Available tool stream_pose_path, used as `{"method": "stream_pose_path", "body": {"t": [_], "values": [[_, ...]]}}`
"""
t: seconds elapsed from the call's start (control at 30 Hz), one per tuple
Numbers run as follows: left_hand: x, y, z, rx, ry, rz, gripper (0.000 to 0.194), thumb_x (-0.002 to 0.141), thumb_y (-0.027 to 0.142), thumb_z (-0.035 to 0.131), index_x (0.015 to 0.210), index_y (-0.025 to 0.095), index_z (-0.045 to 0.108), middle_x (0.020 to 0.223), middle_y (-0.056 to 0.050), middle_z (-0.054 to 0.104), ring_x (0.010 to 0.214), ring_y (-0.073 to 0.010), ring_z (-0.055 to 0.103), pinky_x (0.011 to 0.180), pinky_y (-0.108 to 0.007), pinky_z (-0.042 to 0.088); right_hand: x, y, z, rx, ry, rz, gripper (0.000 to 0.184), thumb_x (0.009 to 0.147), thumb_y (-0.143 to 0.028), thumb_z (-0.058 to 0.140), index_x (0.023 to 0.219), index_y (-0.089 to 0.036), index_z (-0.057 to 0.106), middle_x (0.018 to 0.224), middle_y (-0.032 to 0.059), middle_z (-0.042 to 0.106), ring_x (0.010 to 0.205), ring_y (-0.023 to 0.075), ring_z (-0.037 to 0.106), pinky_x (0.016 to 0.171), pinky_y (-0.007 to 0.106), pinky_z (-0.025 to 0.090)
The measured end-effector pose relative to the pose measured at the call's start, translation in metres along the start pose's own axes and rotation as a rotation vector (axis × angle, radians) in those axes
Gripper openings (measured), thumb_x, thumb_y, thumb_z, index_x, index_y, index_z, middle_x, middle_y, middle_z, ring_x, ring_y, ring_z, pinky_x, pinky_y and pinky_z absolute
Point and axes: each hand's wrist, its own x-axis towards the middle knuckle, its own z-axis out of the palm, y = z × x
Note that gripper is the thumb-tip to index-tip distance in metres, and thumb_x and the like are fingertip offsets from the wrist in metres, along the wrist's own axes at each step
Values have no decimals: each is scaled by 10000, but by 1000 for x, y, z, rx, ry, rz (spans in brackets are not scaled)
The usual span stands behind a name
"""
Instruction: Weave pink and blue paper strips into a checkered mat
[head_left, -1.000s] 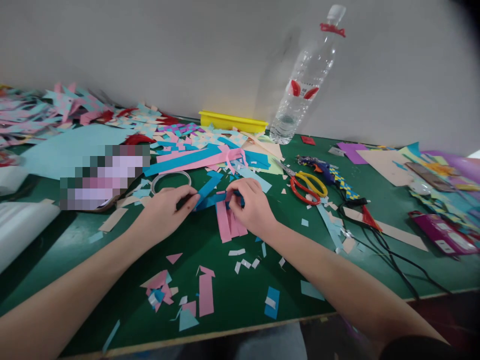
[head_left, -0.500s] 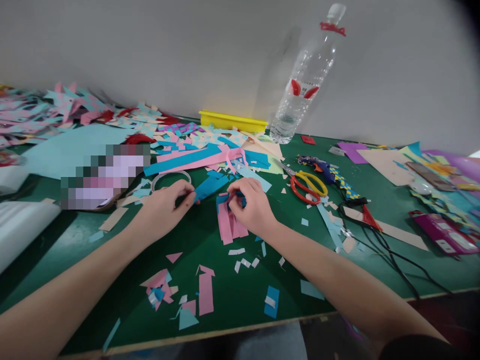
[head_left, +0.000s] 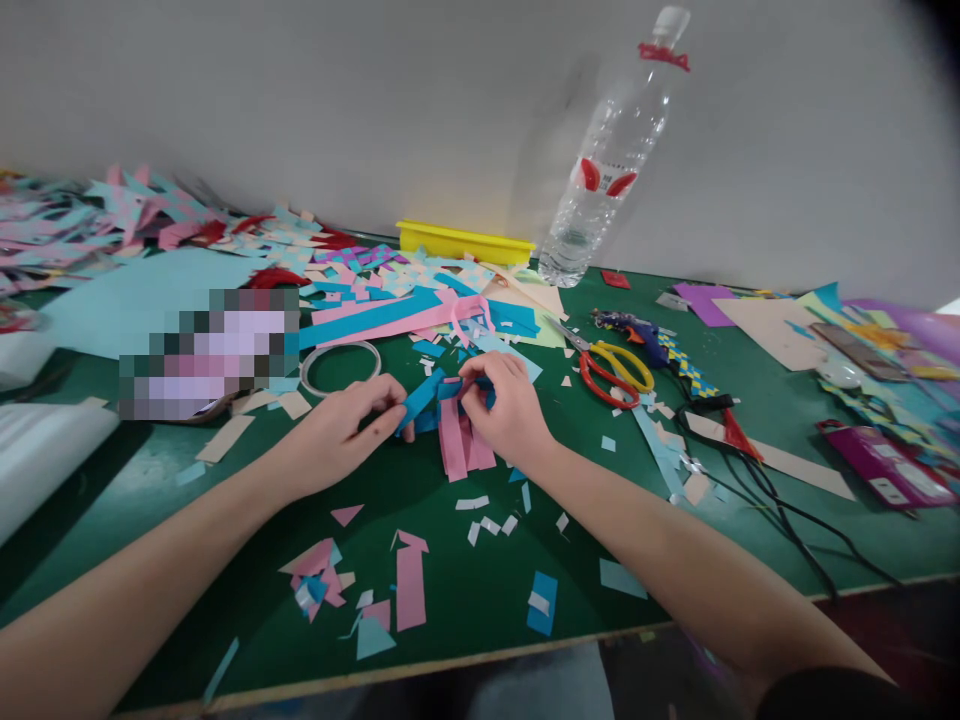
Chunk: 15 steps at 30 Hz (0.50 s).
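Observation:
Blue paper strips (head_left: 421,398) are pinched between the thumb and fingers of my left hand (head_left: 367,418). My right hand (head_left: 504,405) grips a small woven piece of pink and blue paper strips (head_left: 454,440), its pink ends hanging down toward the table. The blue strips reach across to the woven piece, so the two hands are close together. My right fingers hide part of the weave. Just behind my left hand lies a clear tape roll (head_left: 341,368).
Red and yellow scissors (head_left: 611,375) lie right of my hands. A tilted-looking plastic bottle (head_left: 600,170) stands by the wall. Paper scraps (head_left: 411,585) litter the green table (head_left: 300,640). A phone (head_left: 214,360) is at left; black cords (head_left: 780,510) trail at right.
My left hand has moved right with the blue strips, bringing them up against the woven piece. My right hand has stayed nearly in place.

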Motion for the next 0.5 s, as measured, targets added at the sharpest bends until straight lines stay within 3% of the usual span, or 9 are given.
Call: {"method": "stream_pose_path", "body": {"t": [0.23,0.5], "values": [[-3,6,2,-90,54,-10,320,953,454,337,853,223,535,1003,-71,735,837,-218,630,763,-339,502,2,3,2,-8,-83,11,195,807,-99,444,922,-221,545,932,34,672,923,198,612,968,383,400],[-2,-1,-1,89,-69,122,275,943,400,409,933,228,624,989,-46,701,941,-229,624,852,-335,486,2,7,5,-11,-177,26,221,807,-75,455,937,-213,567,944,22,685,915,192,607,970,381,378]]}}
